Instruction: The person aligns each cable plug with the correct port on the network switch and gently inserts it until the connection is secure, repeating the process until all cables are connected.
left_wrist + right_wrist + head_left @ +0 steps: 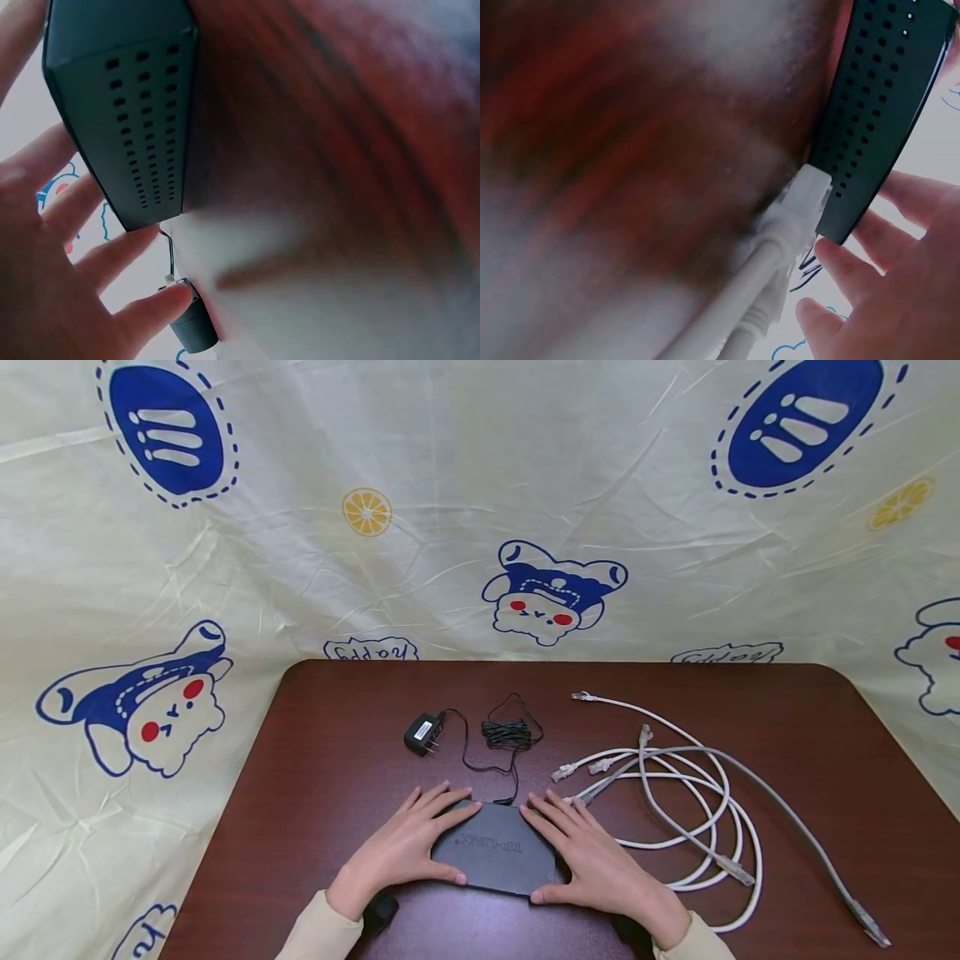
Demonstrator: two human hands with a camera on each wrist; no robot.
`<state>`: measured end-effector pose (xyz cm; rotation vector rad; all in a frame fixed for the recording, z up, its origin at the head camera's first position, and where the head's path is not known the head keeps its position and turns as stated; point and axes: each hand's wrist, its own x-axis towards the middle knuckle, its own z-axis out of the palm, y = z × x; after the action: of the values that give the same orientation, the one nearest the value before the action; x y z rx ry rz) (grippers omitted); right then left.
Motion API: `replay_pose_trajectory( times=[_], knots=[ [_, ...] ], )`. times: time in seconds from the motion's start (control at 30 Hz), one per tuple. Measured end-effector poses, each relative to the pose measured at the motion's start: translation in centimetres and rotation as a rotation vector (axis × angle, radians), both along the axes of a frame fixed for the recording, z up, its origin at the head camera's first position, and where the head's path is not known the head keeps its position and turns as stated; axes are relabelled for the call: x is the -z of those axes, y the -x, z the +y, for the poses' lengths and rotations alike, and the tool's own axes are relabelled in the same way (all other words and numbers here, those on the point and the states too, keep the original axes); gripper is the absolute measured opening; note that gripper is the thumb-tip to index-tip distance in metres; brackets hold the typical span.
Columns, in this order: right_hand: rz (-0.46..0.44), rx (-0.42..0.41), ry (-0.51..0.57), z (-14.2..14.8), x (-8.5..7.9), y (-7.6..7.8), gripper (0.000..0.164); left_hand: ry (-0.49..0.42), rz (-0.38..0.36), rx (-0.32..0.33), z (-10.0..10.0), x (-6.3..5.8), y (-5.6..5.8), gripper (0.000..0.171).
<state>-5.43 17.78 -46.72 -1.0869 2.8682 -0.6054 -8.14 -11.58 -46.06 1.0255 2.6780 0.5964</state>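
A dark grey TP-Link network switch [495, 847] lies near the table's front, its lettering upside down from here. My left hand [412, 843] rests along its left side, fingers spread and fairly straight, thumb by the near edge. On the other side my right hand [596, 860] touches it in much the same way. Rows of vent holes mark the switch's side [146, 112] in the left wrist view. White network cable plugs [799, 206] stand near its other vented side in the right wrist view. A thin black cord meets the switch's far edge.
Beyond the switch lie a black power adapter [423, 734] and its tied cord bundle [507, 734]. Several white and grey network cables [723, 793] sprawl in loops on the right of the brown table [300, 827]. A printed cloth [420, 568] hangs behind.
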Motion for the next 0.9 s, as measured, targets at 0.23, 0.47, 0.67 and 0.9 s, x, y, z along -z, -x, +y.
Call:
replay_pose_trajectory(
  times=[0.23,0.47,0.67,0.9],
  knots=[
    [0.074,-0.019,-0.008,-0.38,0.02,-0.15,0.107,-0.039,0.009,0.010,0.07,0.08,-0.13,0.087],
    [0.038,0.029,-0.002,-0.72,-0.22,-0.25,0.101,-0.057,0.002,0.022,0.17,0.13,-0.10,0.087],
    [0.029,0.071,0.057,-0.89,-0.32,-0.20,0.099,-0.108,-0.022,0.028,0.44,0.00,-0.17,0.085],
    [0.048,0.094,0.133,-0.71,-0.45,-0.27,0.100,-0.173,-0.016,0.014,0.43,-0.58,-0.17,0.085]
  ],
)
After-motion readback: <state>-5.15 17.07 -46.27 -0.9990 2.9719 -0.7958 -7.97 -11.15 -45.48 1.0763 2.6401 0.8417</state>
